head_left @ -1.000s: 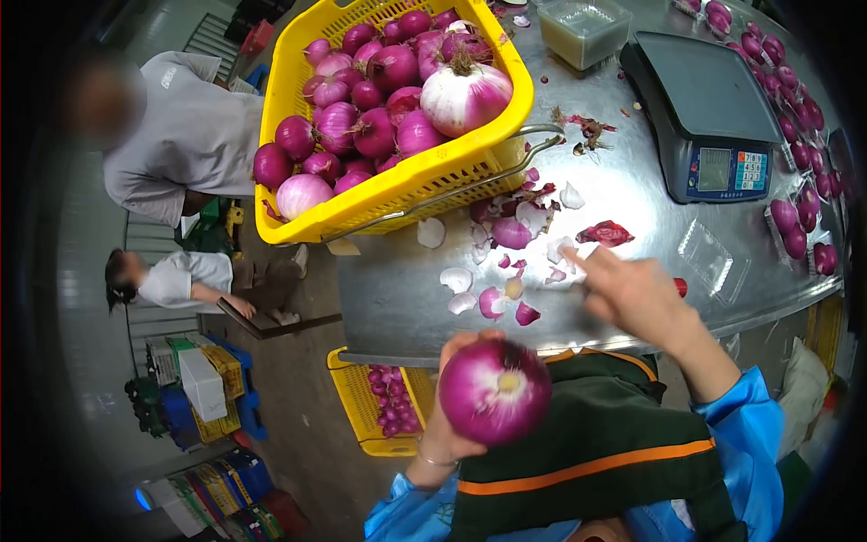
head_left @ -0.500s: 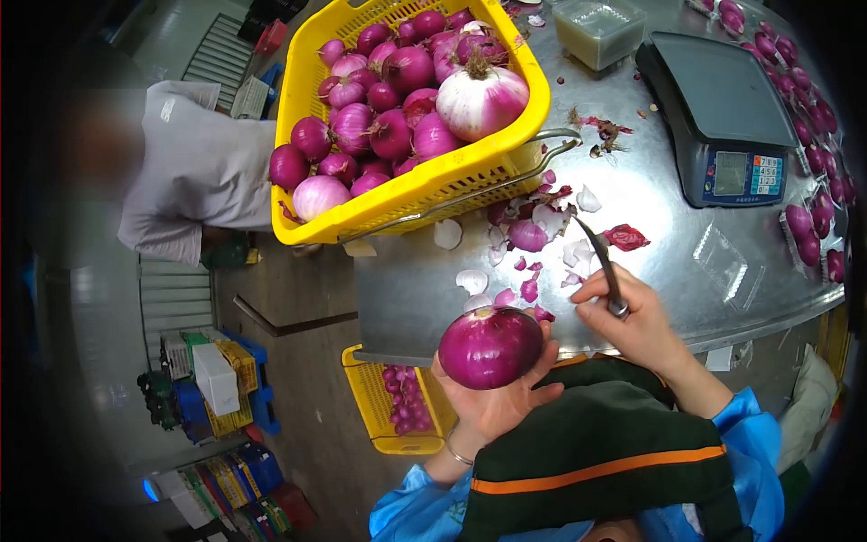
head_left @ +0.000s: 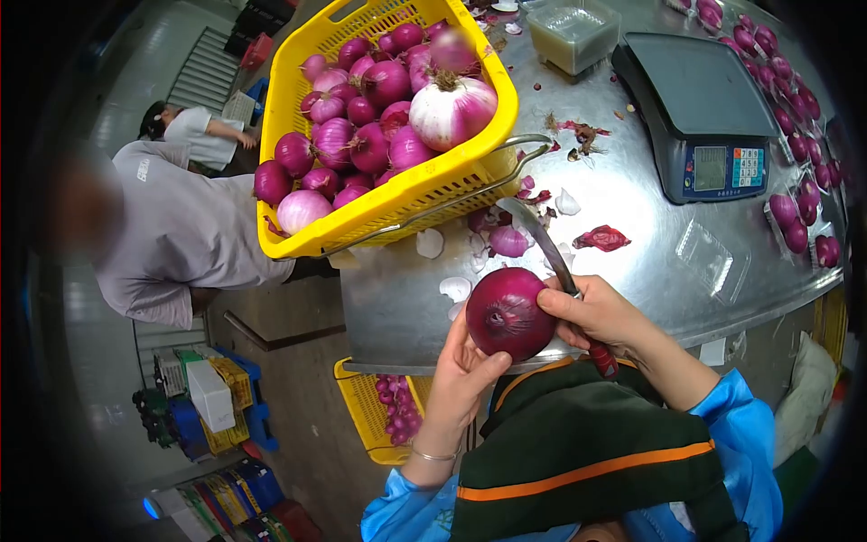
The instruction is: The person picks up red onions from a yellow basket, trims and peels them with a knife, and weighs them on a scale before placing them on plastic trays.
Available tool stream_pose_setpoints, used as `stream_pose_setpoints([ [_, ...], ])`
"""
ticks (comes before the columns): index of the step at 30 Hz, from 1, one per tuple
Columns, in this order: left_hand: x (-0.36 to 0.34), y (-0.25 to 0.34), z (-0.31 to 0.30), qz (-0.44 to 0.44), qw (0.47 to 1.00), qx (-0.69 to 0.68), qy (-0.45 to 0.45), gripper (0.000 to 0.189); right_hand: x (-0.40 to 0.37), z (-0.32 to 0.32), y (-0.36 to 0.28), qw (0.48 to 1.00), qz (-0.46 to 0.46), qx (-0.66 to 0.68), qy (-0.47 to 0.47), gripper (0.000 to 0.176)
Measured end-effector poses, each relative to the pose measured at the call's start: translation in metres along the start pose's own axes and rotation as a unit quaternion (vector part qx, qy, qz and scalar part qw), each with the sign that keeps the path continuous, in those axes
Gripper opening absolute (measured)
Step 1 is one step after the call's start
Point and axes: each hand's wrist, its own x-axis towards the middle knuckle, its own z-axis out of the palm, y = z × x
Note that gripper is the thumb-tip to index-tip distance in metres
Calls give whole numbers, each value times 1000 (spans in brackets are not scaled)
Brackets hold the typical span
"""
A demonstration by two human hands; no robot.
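Observation:
A large dark-purple onion point(head_left: 510, 313) is held in front of my apron, its round root end turned up towards me. My left hand point(head_left: 462, 372) is closed around its lower left side, the thumb along the bottom. In my right hand point(head_left: 596, 312) is a curved knife point(head_left: 545, 246) with a dark blade pointing up and left and a red handle below the palm. The thumb of that hand also presses on the onion's right side. Loose onion skins point(head_left: 508, 241) lie on the metal table point(head_left: 623, 262) just beyond the onion.
A yellow basket point(head_left: 402, 203) heaped with onions stands at the table's left. Right of it are a digital scale point(head_left: 695, 99), a clear tub point(head_left: 572, 36), an empty plastic tray point(head_left: 707, 257) and packed onions point(head_left: 795, 221). Below the edge is another yellow basket point(head_left: 361, 406). A person point(head_left: 181, 217) stands left.
The onion has been turned so its root end shows, and raised slightly. My right hand has moved left with the knife and now touches the onion. Another person has come into view behind.

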Motion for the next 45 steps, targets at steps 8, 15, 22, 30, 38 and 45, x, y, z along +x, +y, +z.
stream_pose_setpoints([
  [8,-1,-8,21,76,996,-20,50,88,-12,1,-5,982,-146,-121,20,41],
  [15,-15,13,22,8,1000,-16,24,94,-20,5,-8,985,-168,-50,4,38],
  [22,-17,11,24,123,986,-27,107,87,-46,-9,16,837,-336,-431,29,29],
  [30,-22,9,25,169,977,12,127,93,-48,-7,18,818,-340,-461,46,29],
  [38,-21,8,29,172,977,11,127,92,-49,-5,18,809,-345,-474,43,27],
  [45,-20,6,26,194,971,46,132,92,-49,-7,15,808,-348,-473,40,27],
])
